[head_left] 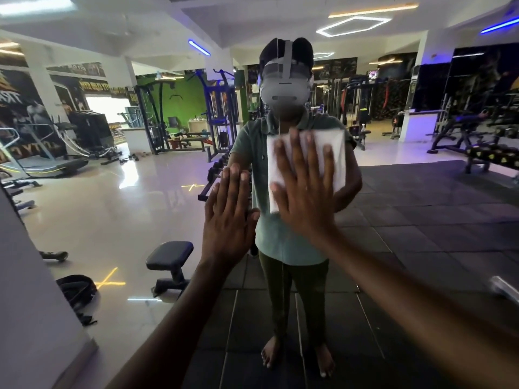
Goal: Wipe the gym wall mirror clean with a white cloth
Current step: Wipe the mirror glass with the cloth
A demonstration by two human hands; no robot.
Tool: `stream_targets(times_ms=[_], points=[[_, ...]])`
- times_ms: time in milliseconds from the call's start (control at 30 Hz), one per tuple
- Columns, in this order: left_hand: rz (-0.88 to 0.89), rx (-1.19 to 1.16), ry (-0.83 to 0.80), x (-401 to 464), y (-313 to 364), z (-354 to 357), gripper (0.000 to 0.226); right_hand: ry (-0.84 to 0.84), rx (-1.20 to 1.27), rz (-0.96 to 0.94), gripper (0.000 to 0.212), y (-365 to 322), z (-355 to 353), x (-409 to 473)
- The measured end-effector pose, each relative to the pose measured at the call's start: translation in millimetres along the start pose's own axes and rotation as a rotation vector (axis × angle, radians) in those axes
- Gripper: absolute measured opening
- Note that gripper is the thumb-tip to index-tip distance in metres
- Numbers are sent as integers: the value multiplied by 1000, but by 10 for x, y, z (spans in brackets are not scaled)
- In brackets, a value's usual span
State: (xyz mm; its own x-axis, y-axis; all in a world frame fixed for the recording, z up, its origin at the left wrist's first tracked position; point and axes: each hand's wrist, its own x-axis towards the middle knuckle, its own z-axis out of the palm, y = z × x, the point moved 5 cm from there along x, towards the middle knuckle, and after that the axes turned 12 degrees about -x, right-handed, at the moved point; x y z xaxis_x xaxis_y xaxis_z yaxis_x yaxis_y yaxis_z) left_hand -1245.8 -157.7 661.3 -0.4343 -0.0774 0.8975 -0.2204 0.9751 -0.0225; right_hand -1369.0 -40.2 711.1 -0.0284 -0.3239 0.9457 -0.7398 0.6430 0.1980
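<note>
Two bare hands are raised flat against the large gym wall mirror (421,234), which fills nearly the whole view; the right hand (304,189) is spread wide, fingers fanned, its palm pressing a folded white rectangular cloth (331,144) onto the glass at about chest height of the reflection; the cloth shows above and to the right of the fingers, its lower edge hidden under the palm; the left hand (229,217) lies open just beside it, lower and to the left, fingers straight and close together, holding nothing, its fingertips meeting their own reflection on the glass; a thin vertical seam (280,124) in the mirror runs just left of the cloth; in the reflection a person stands barefoot on dark rubber floor tiles (407,276), wearing a pale green polo shirt (276,242), dark olive trousers and a grey headset (285,88); behind, a black padded bench (170,255) stands on the glossy pale floor (112,214); a white pillar edge (33,290) frames the mirror on the left.
</note>
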Motion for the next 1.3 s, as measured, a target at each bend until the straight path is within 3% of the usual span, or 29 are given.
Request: stream_targets(times_ms=[167, 300, 433, 467, 600, 667, 800, 867, 933, 1000, 1067, 1200, 1233, 1300], points=[[-33, -33, 16, -13, 9, 43, 76, -213, 2, -129, 76, -37, 333, -1570], [-137, -25, 57, 6, 168, 59, 72, -221, 16, -188, 68, 172, 297, -1738], [-225, -133, 77, -40, 545, 266, 68, -150, 37, 164, 72, 243, 233, -1283], [-229, -142, 72, -79, 582, 332, 69, -152, 58, 170, 73, 192, 232, -1263], [-180, -36, 90, -170, 465, 424, 66, -156, 71, -129, 66, 372, 281, -1449], [-172, -3, 126, -160, 452, 428, 67, -81, 16, 16, 66, 925, 307, -1568], [-223, 8, 151, -141, 520, 509, 72, -63, -98, 554, 74, 1992, 273, -1966], [-247, 42, 162, -131, 529, 529, 74, -52, -66, 813, 77, 1935, 251, -1951], [-243, 68, 170, -111, 545, 553, 74, -53, 15, 908, 83, 1483, 277, -1775], [-226, 72, 179, -93, 562, 562, 75, -114, 114, 697, 84, 857, 318, -1661], [-230, 60, 178, -103, 556, 547, 74, -184, 147, 347, 80, 391, 379, -1722], [-225, 26, 131, -138, 514, 482, 72, -222, 47, -264, 70, 281, 428, -1922], [-221, 21, 124, -124, 521, 462, 71, -222, 68, -318, 66, 366, 421, -1931], [-235, 3, 111, -145, 560, 436, 71, -211, 125, -176, 62, 726, 375, -1901]])
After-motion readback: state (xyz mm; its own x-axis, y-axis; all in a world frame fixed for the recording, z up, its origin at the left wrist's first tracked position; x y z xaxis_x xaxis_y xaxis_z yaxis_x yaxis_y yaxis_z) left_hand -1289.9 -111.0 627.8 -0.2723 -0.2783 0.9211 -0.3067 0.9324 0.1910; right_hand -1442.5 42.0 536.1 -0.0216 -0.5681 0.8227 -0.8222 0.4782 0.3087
